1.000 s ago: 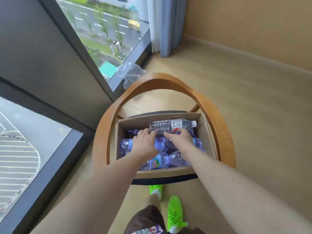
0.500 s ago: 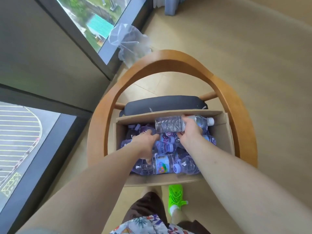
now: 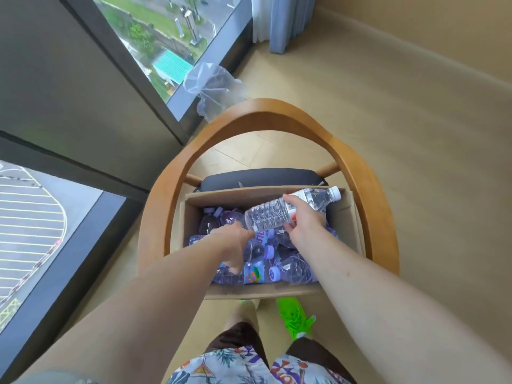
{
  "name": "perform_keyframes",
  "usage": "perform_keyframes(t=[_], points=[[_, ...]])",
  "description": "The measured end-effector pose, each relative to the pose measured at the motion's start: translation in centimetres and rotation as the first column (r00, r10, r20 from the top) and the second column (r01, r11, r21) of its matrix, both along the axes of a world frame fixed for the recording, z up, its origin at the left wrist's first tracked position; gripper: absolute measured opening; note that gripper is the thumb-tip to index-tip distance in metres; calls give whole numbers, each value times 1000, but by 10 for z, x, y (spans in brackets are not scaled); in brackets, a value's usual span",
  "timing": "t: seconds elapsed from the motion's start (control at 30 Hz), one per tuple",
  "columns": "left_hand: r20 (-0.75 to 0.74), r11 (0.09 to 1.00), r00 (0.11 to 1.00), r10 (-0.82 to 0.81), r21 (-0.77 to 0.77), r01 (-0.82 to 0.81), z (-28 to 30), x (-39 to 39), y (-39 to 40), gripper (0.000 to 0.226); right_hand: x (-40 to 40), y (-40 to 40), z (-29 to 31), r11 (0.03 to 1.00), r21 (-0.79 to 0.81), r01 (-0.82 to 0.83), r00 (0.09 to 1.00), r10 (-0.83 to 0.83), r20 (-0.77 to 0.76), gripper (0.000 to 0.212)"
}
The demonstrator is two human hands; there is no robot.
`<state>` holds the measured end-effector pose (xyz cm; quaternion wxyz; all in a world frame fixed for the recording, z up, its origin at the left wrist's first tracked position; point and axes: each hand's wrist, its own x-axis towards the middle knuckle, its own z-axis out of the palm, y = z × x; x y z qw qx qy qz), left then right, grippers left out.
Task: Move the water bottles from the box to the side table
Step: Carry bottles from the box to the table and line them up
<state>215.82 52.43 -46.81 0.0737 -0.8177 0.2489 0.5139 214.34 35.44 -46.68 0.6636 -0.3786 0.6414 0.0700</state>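
A cardboard box [image 3: 263, 293] sits on the seat of a wooden armchair [image 3: 363, 173]. Several purple-tinted water bottles [image 3: 293, 270] lie jumbled inside it. My right hand [image 3: 304, 221] grips a clear water bottle [image 3: 267, 217] with a white cap around its middle. That bottle is tilted, cap to the upper right, above the box's far side. My left hand [image 3: 231, 242] reaches down into the left half of the box, fingers curled around one of the purple bottles; its fingertips are hidden. No side table is in view.
A crumpled clear plastic bag [image 3: 214, 87] lies on the floor beyond the chair, by the floor-length window [image 3: 155, 37]. A blue curtain [image 3: 282, 20] hangs at the far corner. Tan floor spreads out to the right. My green shoe [image 3: 296, 317] stands just before the box.
My right hand has closed around the clear bottle and lifted it off the pile, tilting its cap upward. My left hand has pushed deeper among the purple bottles.
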Motion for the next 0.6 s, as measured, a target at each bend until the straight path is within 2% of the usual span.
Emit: perform_keyframes(t=[0.1, 0.17, 0.27, 0.33, 0.4, 0.5, 0.6], points=[[35, 998, 998, 60, 19, -60, 19, -15, -2, 87, -8, -4, 17, 997, -60, -55, 995, 59, 77, 93], [79, 994, 991, 108, 23, -110, 36, -26, -2, 84, -18, -9, 29, 980, -137, -143, 980, 160, 118, 83], [167, 982, 969, 183, 7, -187, 67, -44, 1, 90, -30, -17, 51, 944, -221, -243, 937, 287, 197, 70], [235, 968, 940, 248, -12, -252, 87, -59, 4, 89, -36, -22, 68, 913, -281, -295, 892, 369, 261, 73], [305, 942, 893, 331, -47, -334, 107, -74, 9, 83, -42, -22, 90, 862, -333, -383, 826, 481, 294, 83], [358, 853, 775, 520, -168, -495, 133, -97, 22, 81, -51, -15, 123, 788, -391, -476, 702, 608, 371, 64], [417, 751, 627, 657, -295, -591, 158, -123, 39, 86, -61, 10, 152, 678, -438, -591, 543, 735, 406, 68]])
